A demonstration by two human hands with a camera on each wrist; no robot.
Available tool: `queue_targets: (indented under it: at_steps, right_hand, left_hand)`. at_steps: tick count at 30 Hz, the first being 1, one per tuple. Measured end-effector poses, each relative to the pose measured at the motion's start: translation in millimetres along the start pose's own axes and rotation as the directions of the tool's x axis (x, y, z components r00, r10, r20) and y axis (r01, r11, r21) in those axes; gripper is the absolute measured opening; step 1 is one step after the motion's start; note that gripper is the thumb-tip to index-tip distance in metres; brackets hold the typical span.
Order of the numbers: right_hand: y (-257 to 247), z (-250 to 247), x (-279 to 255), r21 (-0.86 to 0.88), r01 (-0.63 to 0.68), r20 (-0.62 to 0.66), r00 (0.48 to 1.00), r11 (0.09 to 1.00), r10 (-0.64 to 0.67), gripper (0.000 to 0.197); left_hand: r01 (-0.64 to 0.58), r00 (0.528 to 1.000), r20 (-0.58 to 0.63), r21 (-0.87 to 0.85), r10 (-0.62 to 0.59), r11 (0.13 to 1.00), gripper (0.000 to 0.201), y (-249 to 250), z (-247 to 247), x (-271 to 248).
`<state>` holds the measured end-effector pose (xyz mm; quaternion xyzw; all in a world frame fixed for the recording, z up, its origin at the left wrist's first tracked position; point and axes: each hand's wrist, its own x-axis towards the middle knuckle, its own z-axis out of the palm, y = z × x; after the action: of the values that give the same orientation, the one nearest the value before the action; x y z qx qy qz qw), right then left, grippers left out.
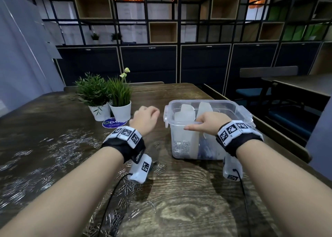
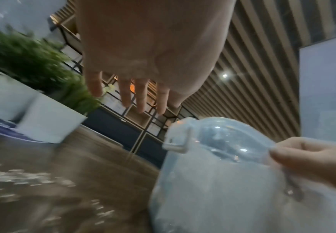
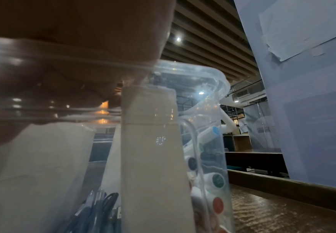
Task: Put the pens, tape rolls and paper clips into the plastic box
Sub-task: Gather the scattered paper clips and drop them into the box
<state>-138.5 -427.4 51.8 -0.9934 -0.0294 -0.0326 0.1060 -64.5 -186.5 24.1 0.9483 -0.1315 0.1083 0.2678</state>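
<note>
A clear plastic box [image 1: 206, 101] stands on the wooden table, right of centre. White dividers [image 1: 185, 114] split it; a heap of paper clips [image 1: 181, 147] and dark pens [image 1: 205, 150] lie at its bottom. My right hand [image 1: 206, 122] grips the near rim, thumb outside and fingers inside. My left hand [image 1: 145, 119] hovers just left of the box, fingers relaxed and holding nothing. Many loose paper clips [image 1: 59, 150] are scattered over the table's left side. In the right wrist view, marker pens [image 3: 216, 179] show through the box [image 3: 203, 82] wall. The left hand [image 2: 141, 97] hangs above the box [image 2: 212, 181].
Two potted plants [image 1: 102, 96] in white pots stand behind the left hand, with a round blue sticker [image 1: 113, 123] in front of them. The table's right edge [image 1: 280, 143] runs close beside the box. Chairs and another table stand farther right.
</note>
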Motion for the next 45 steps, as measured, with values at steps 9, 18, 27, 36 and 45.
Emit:
queue_targets:
  at_steps: [9, 18, 27, 36, 45]
  right_hand:
    - [-17, -11, -11, -0.036, -0.020, -0.034, 0.999, 0.999, 0.019, 0.055]
    - [-100, 33, -39, 0.295, 0.225, 0.102, 0.959, 0.929, -0.265, 0.045]
    - [-109, 112, -13, -0.015, 0.073, 0.342, 0.937, 0.997, -0.064, 0.072]
    - [-119, 119, 10, -0.106, 0.065, 0.416, 0.909, 0.992, -0.016, 0.022]
    - [-94, 150, 45, -0.126, 0.035, 0.418, 0.908, 0.991, 0.021, 0.017]
  left_hand:
    - [0.312, 0.801, 0.418, 0.319, -0.428, 0.895, 0.092, -85, -22, -103]
    - [0.408, 0.797, 0.436, 0.121, -0.418, 0.905, 0.049, -89, -26, -121]
    - [0.343, 0.823, 0.404, 0.208, -0.400, 0.916, 0.027, -109, -22, -114]
    - [0.311, 0.785, 0.466, 0.274, -0.409, 0.910, 0.022, -102, -28, -112]
    - [0.275, 0.771, 0.489, 0.323, -0.409, 0.905, 0.012, -104, -24, -104]
